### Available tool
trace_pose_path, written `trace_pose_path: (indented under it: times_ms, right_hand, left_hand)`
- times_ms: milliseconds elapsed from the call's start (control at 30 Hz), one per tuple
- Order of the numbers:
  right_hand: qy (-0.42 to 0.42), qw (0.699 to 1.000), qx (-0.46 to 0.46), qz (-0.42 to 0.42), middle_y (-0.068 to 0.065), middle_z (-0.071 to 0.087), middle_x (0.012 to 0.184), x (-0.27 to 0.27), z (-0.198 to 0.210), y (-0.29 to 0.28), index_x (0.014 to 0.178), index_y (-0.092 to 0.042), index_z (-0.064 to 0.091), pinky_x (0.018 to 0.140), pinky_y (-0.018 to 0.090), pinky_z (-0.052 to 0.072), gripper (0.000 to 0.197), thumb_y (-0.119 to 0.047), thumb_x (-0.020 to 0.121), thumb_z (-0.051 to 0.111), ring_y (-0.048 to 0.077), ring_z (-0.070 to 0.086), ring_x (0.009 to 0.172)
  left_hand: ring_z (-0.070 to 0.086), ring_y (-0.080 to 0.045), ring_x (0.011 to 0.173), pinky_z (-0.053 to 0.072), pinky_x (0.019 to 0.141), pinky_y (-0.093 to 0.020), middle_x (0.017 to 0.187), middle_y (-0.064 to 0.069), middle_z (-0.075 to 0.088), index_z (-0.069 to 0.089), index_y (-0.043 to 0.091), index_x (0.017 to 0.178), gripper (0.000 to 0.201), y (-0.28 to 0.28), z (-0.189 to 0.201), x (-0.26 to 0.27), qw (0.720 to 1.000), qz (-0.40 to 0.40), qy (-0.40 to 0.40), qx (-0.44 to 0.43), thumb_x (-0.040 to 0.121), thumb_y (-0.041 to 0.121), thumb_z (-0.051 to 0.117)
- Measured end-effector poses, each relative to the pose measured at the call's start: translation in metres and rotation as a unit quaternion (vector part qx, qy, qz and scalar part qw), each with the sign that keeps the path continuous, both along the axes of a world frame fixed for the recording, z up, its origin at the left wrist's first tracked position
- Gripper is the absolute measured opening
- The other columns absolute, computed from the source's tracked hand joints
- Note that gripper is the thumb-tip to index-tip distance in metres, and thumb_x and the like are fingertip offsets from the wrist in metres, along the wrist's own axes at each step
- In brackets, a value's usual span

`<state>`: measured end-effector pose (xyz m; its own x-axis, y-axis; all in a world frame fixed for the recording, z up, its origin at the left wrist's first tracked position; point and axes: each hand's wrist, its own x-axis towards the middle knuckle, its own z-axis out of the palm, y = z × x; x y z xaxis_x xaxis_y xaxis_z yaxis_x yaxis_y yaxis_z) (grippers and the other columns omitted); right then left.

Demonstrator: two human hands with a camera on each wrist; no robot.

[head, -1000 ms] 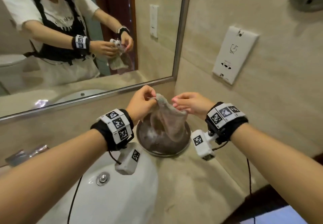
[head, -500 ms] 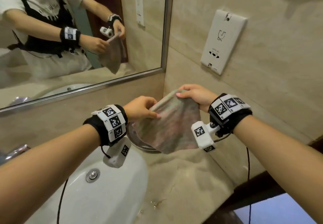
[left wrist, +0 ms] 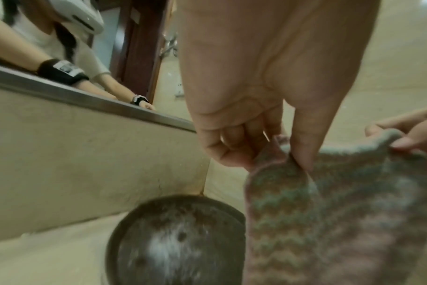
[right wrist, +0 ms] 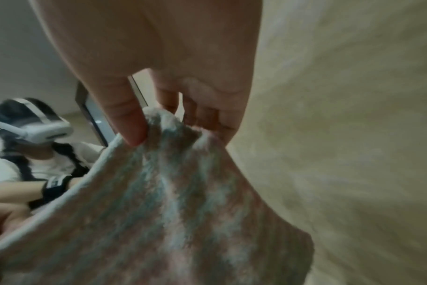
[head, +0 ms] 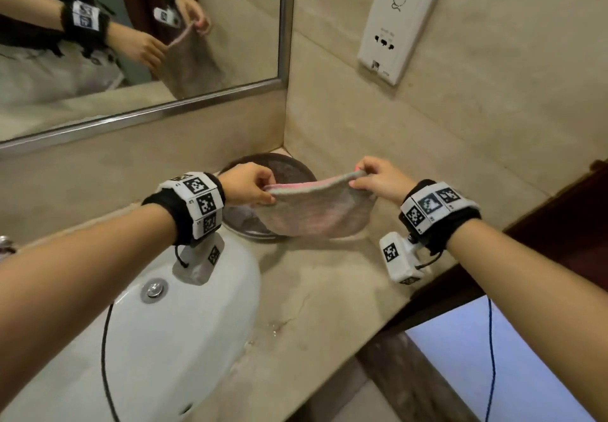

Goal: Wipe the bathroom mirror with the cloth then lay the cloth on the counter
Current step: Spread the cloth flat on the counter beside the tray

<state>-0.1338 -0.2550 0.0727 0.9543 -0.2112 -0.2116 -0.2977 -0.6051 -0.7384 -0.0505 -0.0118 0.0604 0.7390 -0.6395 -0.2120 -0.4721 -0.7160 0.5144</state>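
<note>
A pink-and-grey striped cloth (head: 316,214) hangs spread out between my two hands, just above the beige stone counter (head: 316,290) in the corner. My left hand (head: 253,186) pinches its left top corner between thumb and fingers. My right hand (head: 371,178) pinches the right top corner. In the left wrist view the cloth (left wrist: 341,212) hangs below my left hand (left wrist: 278,154). The right wrist view shows the cloth (right wrist: 171,202) gathered under my right hand (right wrist: 159,127). The mirror (head: 138,27) with a metal frame is on the wall at upper left.
A dark round dish (head: 283,165) sits on the counter in the corner, behind and under the cloth. A white sink basin (head: 158,339) lies at lower left. A white wall socket plate (head: 401,17) is on the right wall. The counter's front edge (head: 378,333) drops off at right.
The cloth went from a bunched clump over the dish to a sheet stretched flat between both hands. My hands moved apart and the view tilted down toward the counter.
</note>
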Motion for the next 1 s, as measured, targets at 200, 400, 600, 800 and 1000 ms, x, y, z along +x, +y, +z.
trace_pose_path:
  times_ms: [200, 400, 600, 800, 1000]
  right_hand:
    - [0.204, 0.974, 0.027, 0.089, 0.003, 0.049, 0.069, -0.069, -0.068, 0.003, 0.076, -0.017, 0.049, 0.048, 0.016, 0.041, 0.024, -0.003, 0.085, 0.067, 0.014, 0.047, 0.059]
    - [0.268, 0.948, -0.05, 0.161, 0.001, 0.054, 0.075, -0.109, -0.112, 0.008, 0.099, -0.012, 0.064, 0.061, 0.018, 0.039, 0.017, -0.016, 0.084, 0.071, 0.013, 0.05, 0.071]
    - [0.166, 0.986, -0.032, 0.01, -0.006, 0.051, 0.067, -0.097, -0.132, -0.011, 0.079, -0.014, 0.059, 0.067, 0.02, 0.037, 0.013, -0.004, 0.084, 0.066, 0.008, 0.046, 0.065]
    - [0.154, 0.98, -0.033, -0.123, 0.0, 0.058, 0.077, -0.087, -0.154, -0.023, 0.075, -0.017, 0.057, 0.075, 0.034, 0.051, 0.017, -0.007, 0.088, 0.062, 0.022, 0.057, 0.082]
    - [0.146, 0.969, -0.139, -0.141, 0.011, 0.063, 0.111, -0.083, -0.166, -0.027, 0.109, -0.009, 0.062, 0.085, 0.03, 0.046, 0.02, -0.008, 0.089, 0.058, 0.027, 0.058, 0.102]
  left_hand:
    - [0.053, -0.014, 0.07, 0.036, 0.055, -0.013, 0.079, 0.0, 0.059, 0.055, 0.017, 0.081, 0.016, 0.016, -0.059, -0.05, 0.987, -0.101, 0.091, 0.091, 0.083, 0.024, 0.069]
    - [0.049, -0.016, 0.067, 0.039, 0.063, -0.021, 0.077, -0.002, 0.058, 0.057, 0.013, 0.081, 0.01, 0.02, -0.091, -0.077, 0.966, -0.154, 0.157, 0.133, 0.083, 0.015, 0.067]
    - [0.054, -0.019, 0.084, 0.039, 0.072, -0.022, 0.093, -0.005, 0.062, 0.064, 0.005, 0.102, 0.018, 0.0, -0.103, -0.058, 0.99, -0.077, 0.09, 0.071, 0.086, 0.012, 0.061]
    - [0.063, -0.027, 0.095, 0.049, 0.083, -0.032, 0.102, -0.008, 0.07, 0.067, 0.012, 0.1, 0.015, -0.023, -0.126, -0.049, 0.999, 0.037, 0.021, 0.014, 0.086, 0.012, 0.06]
    - [0.057, -0.033, 0.103, 0.045, 0.082, -0.039, 0.112, -0.013, 0.062, 0.059, 0.01, 0.112, 0.024, -0.044, -0.136, -0.049, 0.995, 0.068, -0.068, 0.014, 0.09, 0.008, 0.049]
